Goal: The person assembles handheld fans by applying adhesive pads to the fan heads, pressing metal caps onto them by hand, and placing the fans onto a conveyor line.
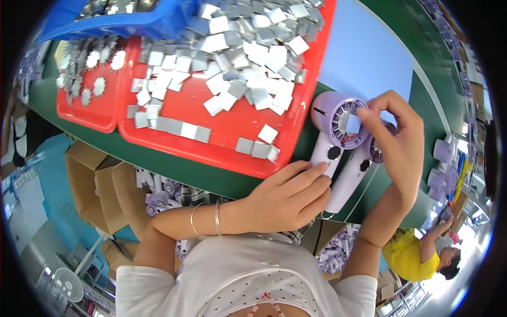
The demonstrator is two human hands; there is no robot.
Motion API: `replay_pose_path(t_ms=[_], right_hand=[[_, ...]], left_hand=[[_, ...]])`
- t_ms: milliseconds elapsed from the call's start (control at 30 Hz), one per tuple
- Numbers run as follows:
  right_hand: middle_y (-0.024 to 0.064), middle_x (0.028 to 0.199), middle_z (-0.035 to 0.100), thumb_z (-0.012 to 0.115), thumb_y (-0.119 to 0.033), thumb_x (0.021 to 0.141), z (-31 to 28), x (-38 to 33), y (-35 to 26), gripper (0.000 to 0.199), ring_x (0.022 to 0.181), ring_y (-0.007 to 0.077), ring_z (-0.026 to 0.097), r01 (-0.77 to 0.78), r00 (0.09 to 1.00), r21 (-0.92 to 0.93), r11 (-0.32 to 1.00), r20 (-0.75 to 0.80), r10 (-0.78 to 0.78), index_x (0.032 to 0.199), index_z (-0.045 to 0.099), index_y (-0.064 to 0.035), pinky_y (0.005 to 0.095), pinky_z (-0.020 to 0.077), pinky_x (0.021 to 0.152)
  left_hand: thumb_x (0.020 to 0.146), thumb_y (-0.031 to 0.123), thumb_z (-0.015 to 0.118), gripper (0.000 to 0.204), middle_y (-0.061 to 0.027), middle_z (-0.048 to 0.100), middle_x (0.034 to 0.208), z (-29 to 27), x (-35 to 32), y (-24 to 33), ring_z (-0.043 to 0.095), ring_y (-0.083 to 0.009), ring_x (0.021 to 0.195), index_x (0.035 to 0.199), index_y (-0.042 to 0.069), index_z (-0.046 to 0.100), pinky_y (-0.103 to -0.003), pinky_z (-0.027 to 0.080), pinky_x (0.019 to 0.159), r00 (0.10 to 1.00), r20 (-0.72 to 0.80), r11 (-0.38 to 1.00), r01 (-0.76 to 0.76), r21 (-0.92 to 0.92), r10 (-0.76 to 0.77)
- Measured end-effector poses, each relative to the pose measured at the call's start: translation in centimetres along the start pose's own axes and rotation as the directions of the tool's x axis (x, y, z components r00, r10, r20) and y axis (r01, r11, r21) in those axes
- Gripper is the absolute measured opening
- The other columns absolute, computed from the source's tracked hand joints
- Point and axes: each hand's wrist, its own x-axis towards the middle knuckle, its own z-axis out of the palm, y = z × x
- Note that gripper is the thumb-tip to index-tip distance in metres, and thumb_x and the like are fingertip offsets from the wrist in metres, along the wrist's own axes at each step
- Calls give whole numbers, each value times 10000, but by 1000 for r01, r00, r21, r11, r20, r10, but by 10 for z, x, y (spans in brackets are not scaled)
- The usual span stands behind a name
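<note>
Two hands crowd around one purple fan (323, 109), and it's tight in there! The left hand (288, 198) lies over the handle, its fingers side by side, tips just below the black button (334, 153). Up at the round head, the right hand (398, 132) arches over, thumb and forefinger drawn close by the rim of the open face; whether anything thin is pinched between them, I cannot tell.

Right under that right hand, a second fan (346, 185) leans in beside the first, its head partly covered by fingers. And there's the risk: with so little room, a slip of the left hand could knock one fan into the other, a loose hold could let the head roll, and a fingertip pushed too deep might catch the slats inside.

Farther out, left of the left hand, a red tray (198, 95) carries silver squares (259, 98), some close to its near edge, where a stray left forearm could scatter them. Beyond the right hand lies a light blue sheet (364, 53); far left, spiky metal wheels (99, 86) and a blue bin (174, 24).
</note>
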Motion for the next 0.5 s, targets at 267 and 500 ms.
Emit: replay_pose_path(t_ms=[267,500], right_hand=[[72,1022,642,653,-70,947,-23,-28,40,146,985,143,582,45,943,11,999,-331,-38,1037,626,42,277,447,930],[58,1006,620,620,-100,995,-21,-65,114,214,973,137,587,-74,876,210,975,-454,164,1165,608,29,277,445,928]], left_hand=[[685,41,809,354,-126,617,1163,-102,5,-44,619,-330,1091,1032,63,744,-420,519,887,959,-180,941,256,221,-218],[887,114,692,335,-146,618,1188,-226,-26,-146,605,-300,1091,1204,17,641,-393,488,942,763,-517,588,637,498,-388]])
